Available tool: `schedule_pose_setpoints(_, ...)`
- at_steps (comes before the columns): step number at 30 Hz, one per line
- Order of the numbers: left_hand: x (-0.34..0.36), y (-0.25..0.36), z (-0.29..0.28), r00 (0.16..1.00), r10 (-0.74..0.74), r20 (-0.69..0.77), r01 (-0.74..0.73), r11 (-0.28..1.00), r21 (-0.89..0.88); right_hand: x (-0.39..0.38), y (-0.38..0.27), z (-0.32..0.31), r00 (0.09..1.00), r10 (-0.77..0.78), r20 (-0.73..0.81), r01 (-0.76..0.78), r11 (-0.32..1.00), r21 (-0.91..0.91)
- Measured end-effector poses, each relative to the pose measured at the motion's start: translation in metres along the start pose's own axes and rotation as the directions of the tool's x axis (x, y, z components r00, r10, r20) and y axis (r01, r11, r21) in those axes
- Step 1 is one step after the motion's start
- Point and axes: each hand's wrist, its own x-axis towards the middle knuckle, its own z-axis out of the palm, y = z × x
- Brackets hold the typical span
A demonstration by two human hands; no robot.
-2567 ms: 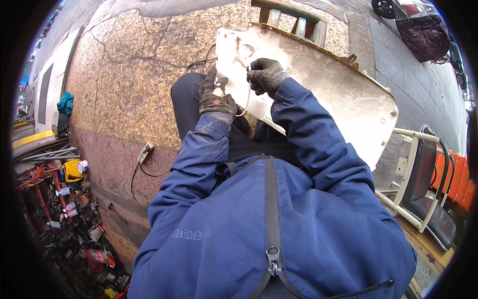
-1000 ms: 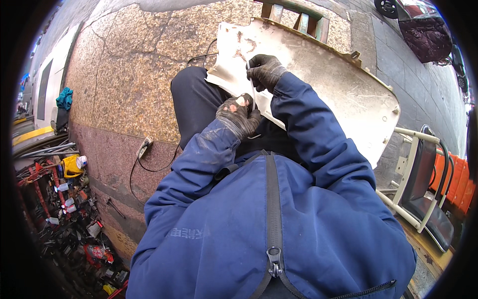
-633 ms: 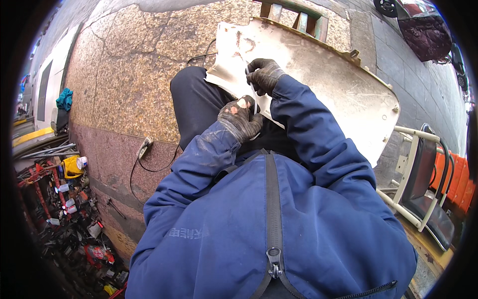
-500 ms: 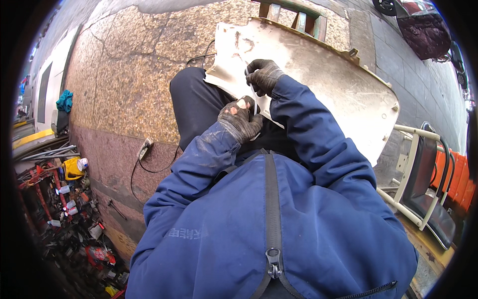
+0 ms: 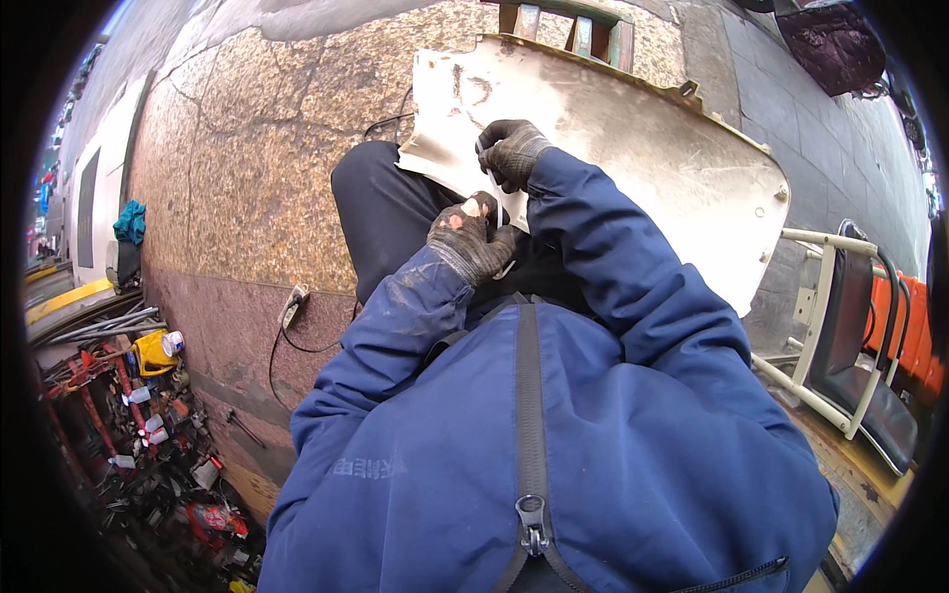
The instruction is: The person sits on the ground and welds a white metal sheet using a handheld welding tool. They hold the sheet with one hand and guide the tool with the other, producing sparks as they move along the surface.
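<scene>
A thin white strip (image 5: 498, 205) runs between my two gloved hands, nearly upright in the view. My left hand (image 5: 469, 240), in a worn grey-brown glove with holes at the fingers, is closed around its lower end. At the upper end, my right hand (image 5: 511, 154) pinches the strip, its fingers curled in a dark glove. Both hands are over my lap, at the near edge of a large, pale, curved panel (image 5: 643, 173). Brown stains and scuffs mark the panel, and small tabs line its far edge. The strip's exact kind is unclear.
A wooden stool-like frame (image 5: 583, 38) stands behind the panel. To the right is a metal-framed chair (image 5: 840, 326) beside an orange barrier (image 5: 905, 331). A power socket with cable (image 5: 294, 304) lies left on the paving. Tools and parts (image 5: 148, 435) crowd the lower left.
The view has shifted slightly, so the panel and hands appear a little further left. Both hands keep their hold on the strip, with almost no change in pose.
</scene>
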Motion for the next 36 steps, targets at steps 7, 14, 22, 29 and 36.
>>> schedule_pose_setpoints(7, -0.0002, 0.0053, -0.0021, 1.0, 0.01, -0.014, -0.009, 1.0, 0.024, -0.0029, -0.0003, -0.0006, 1.0, -0.002, -0.006, 0.002, 1.0, 0.005)
schedule_pose_setpoints(14, -0.0008, 0.0068, -0.0025, 1.0, 0.019, -0.005, -0.019, 1.0, 0.018, -0.0029, 0.0022, -0.001, 1.0, 0.006, 0.0, -0.006, 1.0, 0.03)
schedule_pose_setpoints(22, -0.0012, 0.0013, 0.0016, 0.999, 0.04, -0.002, -0.04, 0.999, -0.009, -0.0027, 0.0027, -0.0022, 1.0, 0.009, -0.007, -0.008, 1.0, 0.019)
schedule_pose_setpoints(29, -0.0032, 0.005, -0.0003, 1.0, 0.013, 0.022, -0.012, 0.999, -0.035, -0.0044, 0.002, -0.0019, 1.0, -0.018, -0.009, 0.018, 1.0, 0.026)
schedule_pose_setpoints(36, -0.0031, 0.003, 0.0021, 1.0, 0.027, 0.0, -0.027, 1.0, -0.005, -0.0069, 0.0014, -0.0011, 1.0, 0.012, -0.026, -0.011, 0.999, 0.04)
